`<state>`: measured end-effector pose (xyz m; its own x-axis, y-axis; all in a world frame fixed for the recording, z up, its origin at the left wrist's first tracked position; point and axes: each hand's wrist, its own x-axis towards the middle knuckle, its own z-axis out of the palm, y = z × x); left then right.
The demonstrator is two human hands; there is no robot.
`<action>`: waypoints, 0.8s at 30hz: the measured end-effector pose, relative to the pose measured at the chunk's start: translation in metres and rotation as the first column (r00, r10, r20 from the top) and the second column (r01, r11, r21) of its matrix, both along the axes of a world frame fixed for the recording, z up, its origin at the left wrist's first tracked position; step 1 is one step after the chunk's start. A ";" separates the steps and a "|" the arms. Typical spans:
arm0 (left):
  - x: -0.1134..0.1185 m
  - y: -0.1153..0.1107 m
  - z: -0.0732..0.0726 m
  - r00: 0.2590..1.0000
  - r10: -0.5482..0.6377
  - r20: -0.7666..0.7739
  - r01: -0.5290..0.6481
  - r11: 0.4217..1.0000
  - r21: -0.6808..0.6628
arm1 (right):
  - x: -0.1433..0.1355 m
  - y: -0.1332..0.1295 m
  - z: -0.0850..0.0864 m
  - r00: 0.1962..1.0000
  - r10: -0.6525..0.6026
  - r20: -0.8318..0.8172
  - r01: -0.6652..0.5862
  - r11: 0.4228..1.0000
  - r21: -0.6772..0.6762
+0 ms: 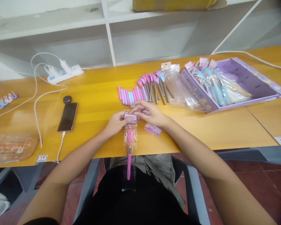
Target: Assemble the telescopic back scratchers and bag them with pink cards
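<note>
**Bagged pink scratcher (129,167) held by its card (131,117) at the counter's (100,93) edge**

I see the left hand (115,123) with its fingers closed on the printed card at the top of a clear bag (125,147), the thumb pressed flat across the card's face. The pink scratcher lies inside, its hand-shaped head toward the card and its handle reaching past the counter's edge, in front of the black shirt (135,204). I take the grip at the top end as a way of keeping the card against the bag while the long part stays out of the way.

The right hand (150,114) arches over from the other side, fingers bent and slightly spread, tips by the card's right edge. I can't tell whether they pinch it or only rest there; perhaps they are steadying that corner. A bit of purple shows under the right palm, too hidden for me to name. A loose card (152,129) lies just beside the right wrist, probably left there to be within easy reach.

Beyond the hands I have a row of coloured tubes (125,97) and, next to it, metal rods with little hand heads (155,89), seemingly sorted by kind. Clear empty sleeves (178,89) lie between the rods and a purple box (255,99), which holds bagged blue pieces (216,89) leaning together at its near left end. The phone (67,117) sits well apart, on its charging cable.
</note>
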<state>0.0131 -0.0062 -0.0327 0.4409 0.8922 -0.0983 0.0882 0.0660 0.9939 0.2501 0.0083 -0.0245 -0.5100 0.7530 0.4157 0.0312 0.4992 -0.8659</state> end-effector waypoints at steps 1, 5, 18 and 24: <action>0.000 0.000 0.000 1.000 -0.004 -0.003 0.004 1.000 -0.008 | 0.000 0.000 0.000 1.000 0.022 0.005 -0.022 1.000 -0.008; -0.001 0.001 0.000 0.999 -0.028 -0.019 0.028 0.999 -0.033 | 0.001 -0.002 0.000 0.993 0.112 0.033 -0.110 0.993 -0.048; -0.002 0.003 -0.002 0.998 0.050 -0.042 -0.049 0.998 0.034 | -0.009 0.001 -0.006 0.991 -0.118 -0.063 0.104 0.974 -0.202; 0.000 0.003 -0.001 0.997 0.078 -0.022 -0.077 0.996 0.054 | -0.012 -0.001 -0.007 0.988 -0.122 -0.090 0.103 0.976 -0.190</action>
